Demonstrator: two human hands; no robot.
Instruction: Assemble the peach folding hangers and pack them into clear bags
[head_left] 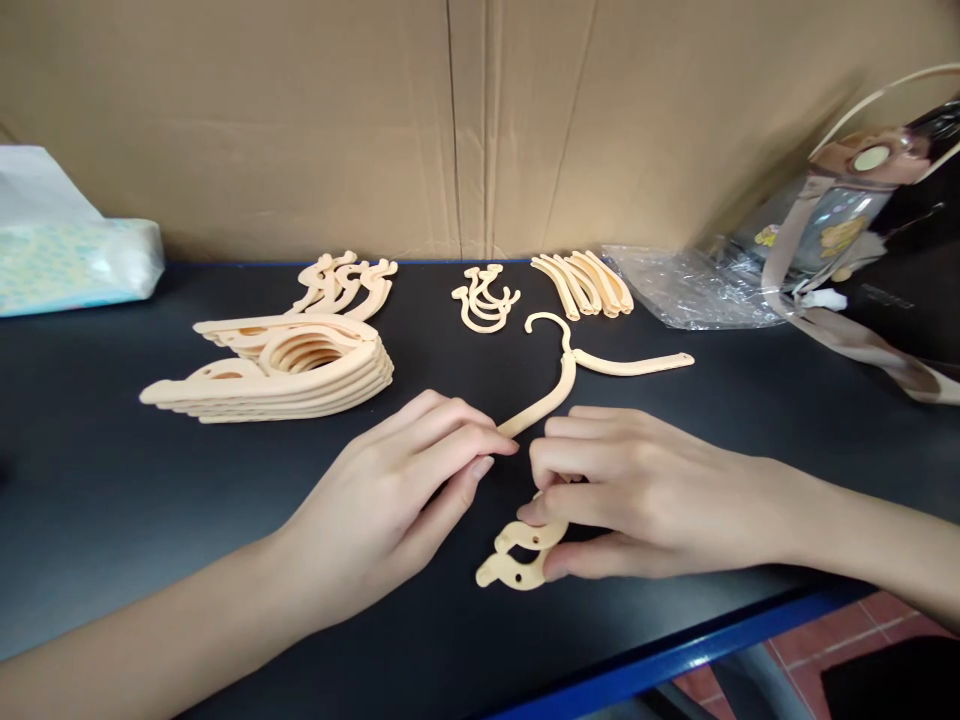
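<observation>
A cream plastic hanger (546, 400) with a hook and two jointed arms lies partly assembled on the table. My left hand (412, 490) is closed, its fingertips at the lower end of the hanger's left arm; that end is partly hidden. Just right of it, my right hand (645, 490) grips a cream plastic piece (525, 575) between thumb and fingers. This piece has two rounded lobes with small holes and a gap between them. Its far part is hidden under the fingers.
On the black table (247, 500), a stack of folded-looking cream parts (300, 375) sits left, with curved pieces (345, 285) behind. Small hooks (484, 300) and straight arms (585, 285) lie at the back. Rightward are a plastic bag (675, 290) and strapped bottle (840, 215); a tissue pack (82, 262) is left.
</observation>
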